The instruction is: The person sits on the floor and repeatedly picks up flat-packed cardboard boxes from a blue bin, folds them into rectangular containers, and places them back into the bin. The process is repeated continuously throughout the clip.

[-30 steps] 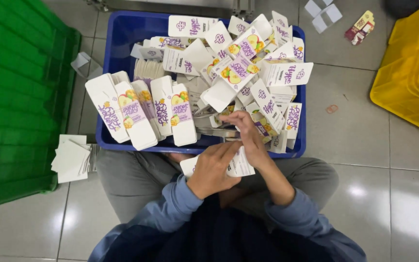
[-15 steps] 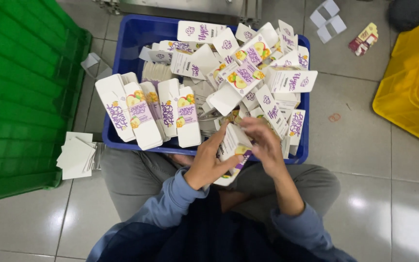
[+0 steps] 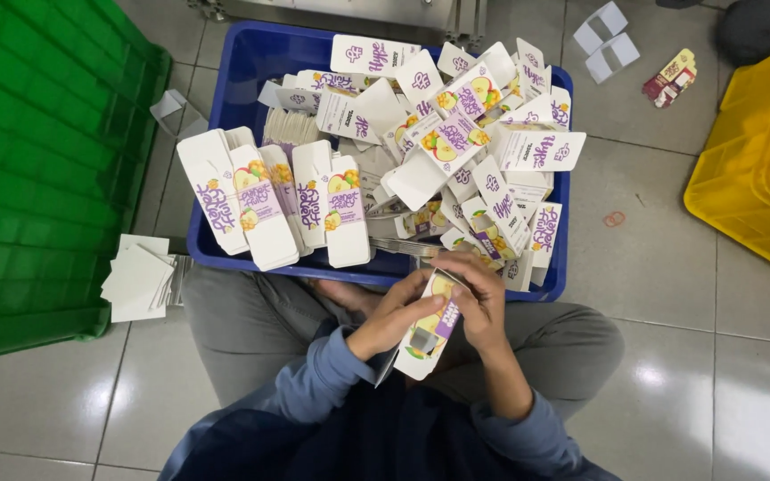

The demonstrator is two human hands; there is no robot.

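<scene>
Pinching small carton [image 3: 430, 328], left hand [image 3: 396, 313] and right hand [image 3: 477, 298]; blue crate [image 3: 233, 93] of cartons ahead, green crate [image 3: 37, 160] left.

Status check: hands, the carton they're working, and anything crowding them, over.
Left hand and right hand both grip one white printed cardboard carton over the lap. Blue plastic crate of loose cartons directly ahead. Nothing blocking.

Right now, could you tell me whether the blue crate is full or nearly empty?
Full. The blue crate is heaped with white printed cartons rising above its rim, and a row of folded ones stands at its near left.
</scene>
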